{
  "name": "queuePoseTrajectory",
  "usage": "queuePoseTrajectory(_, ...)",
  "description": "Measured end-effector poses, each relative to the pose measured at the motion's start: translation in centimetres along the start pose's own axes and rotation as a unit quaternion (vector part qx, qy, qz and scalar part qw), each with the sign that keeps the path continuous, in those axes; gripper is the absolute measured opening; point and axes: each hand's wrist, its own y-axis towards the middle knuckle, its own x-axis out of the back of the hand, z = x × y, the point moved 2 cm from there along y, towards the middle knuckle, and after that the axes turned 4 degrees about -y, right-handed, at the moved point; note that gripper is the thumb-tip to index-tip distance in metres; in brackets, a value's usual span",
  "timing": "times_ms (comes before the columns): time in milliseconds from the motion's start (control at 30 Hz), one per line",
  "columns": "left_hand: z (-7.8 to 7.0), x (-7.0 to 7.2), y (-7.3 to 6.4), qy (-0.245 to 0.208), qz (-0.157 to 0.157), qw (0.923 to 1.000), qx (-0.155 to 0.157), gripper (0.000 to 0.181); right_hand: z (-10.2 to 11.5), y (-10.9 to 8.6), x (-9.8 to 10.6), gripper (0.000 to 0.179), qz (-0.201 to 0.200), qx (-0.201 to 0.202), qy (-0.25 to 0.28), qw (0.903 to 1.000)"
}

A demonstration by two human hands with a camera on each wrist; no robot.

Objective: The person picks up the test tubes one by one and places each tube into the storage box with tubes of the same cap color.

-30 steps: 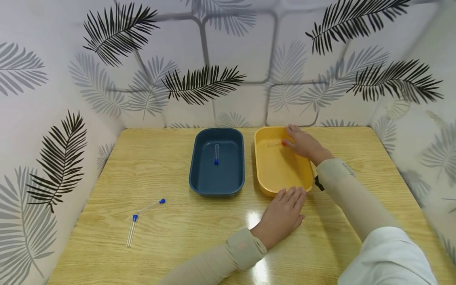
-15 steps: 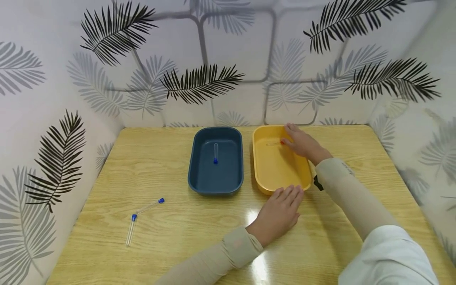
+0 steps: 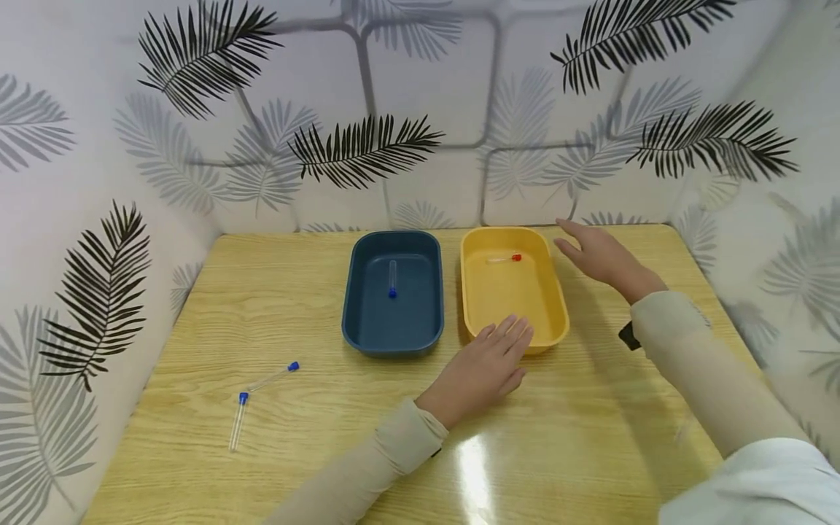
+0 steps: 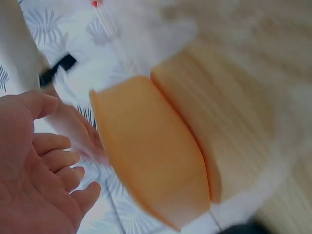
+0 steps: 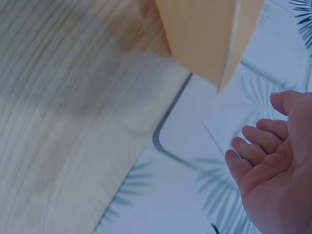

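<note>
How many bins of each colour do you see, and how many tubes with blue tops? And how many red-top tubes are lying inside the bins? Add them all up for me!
Blue bin: 1
Yellow bin: 1
Blue-top tubes: 3
Red-top tube inside a bin: 1
Total: 6

This looks like a walled-in tabletop workspace, though whether it belongs to a home or a lab cannot be told: a white wall printed with black and grey palm fronds stands behind a pale wood-grain table and flanks its sides. Slim transparent tubes with coloured caps, on the table and in a dark blue rounded rectangular tray and a yellow rounded rectangular tray upon it, lend a laboratory touch.
</note>
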Motion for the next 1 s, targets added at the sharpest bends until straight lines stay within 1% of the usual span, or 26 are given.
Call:
queuePoseTrajectory(67,0.9,0.4,-0.2,-0.005,-0.009,0.9999,0.014,0.057,-0.6,-1.3,1.0,0.061,-0.002,-0.005,-0.003,1.0)
queuePoseTrajectory(133,1.8,0.8,-0.5,-0.013,-0.026,0.9992,0.029,0.057,-1.2,-2.7,1.9,0.059,-0.005,-0.01,-0.009,0.9999)
queuePoseTrajectory(200,2.8,1.2,-0.8,-0.016,-0.039,0.9978,0.052,0.06,-1.8,-4.0,2.7,0.059,-0.008,-0.015,-0.016,0.9997)
queuePoseTrajectory(267,3.8,1.5,-1.1,-0.019,-0.042,0.9959,0.079,0.065,-2.4,-5.2,3.2,0.058,-0.012,-0.02,-0.024,0.9994)
queuePoseTrajectory(333,4.7,1.6,-1.3,-0.024,-0.032,0.9933,0.108,0.072,-2.9,-6.5,3.4,0.06,-0.006,-0.027,-0.029,0.9992)
queuePoseTrajectory(367,5.0,1.5,-1.5,-0.022,-0.022,0.9918,0.124,0.076,-3.2,-7.3,3.3,0.06,-0.004,-0.032,-0.032,0.999)
queuePoseTrajectory(433,5.6,1.4,-1.7,-0.025,-0.01,0.9883,0.15,0.084,-3.8,-8.8,3.1,0.059,0.003,-0.041,-0.031,0.9986)
queuePoseTrajectory(500,6.1,1.1,-1.9,-0.034,-0.007,0.984,0.175,0.091,-4.4,-10.4,2.6,0.059,0.014,-0.05,-0.032,0.9982)
queuePoseTrajectory(600,6.6,0.8,-2.1,-0.043,-0.014,0.9775,0.206,0.098,-5.5,-12.1,1.7,0.057,0.031,-0.058,-0.033,0.9973)
queuePoseTrajectory(667,6.8,0.6,-2.1,-0.049,-0.02,0.9744,0.219,0.101,-6.3,-13.3,0.9,0.057,0.042,-0.066,-0.031,0.9965)
queuePoseTrajectory(833,6.9,0.0,-1.8,-0.079,-0.019,0.9678,0.238,0.106,-8.2,-15.9,-0.8,0.057,0.053,-0.09,0.002,0.9945)
queuePoseTrajectory(900,6.9,-0.4,-1.6,-0.09,-0.014,0.9643,0.249,0.108,-8.7,-16.8,-1.5,0.054,0.049,-0.097,0.012,0.994)
queuePoseTrajectory(1000,6.6,-1.0,-1.3,-0.094,0.002,0.9614,0.259,0.111,-9.2,-17.7,-2.3,0.046,0.041,-0.105,0.015,0.9936)
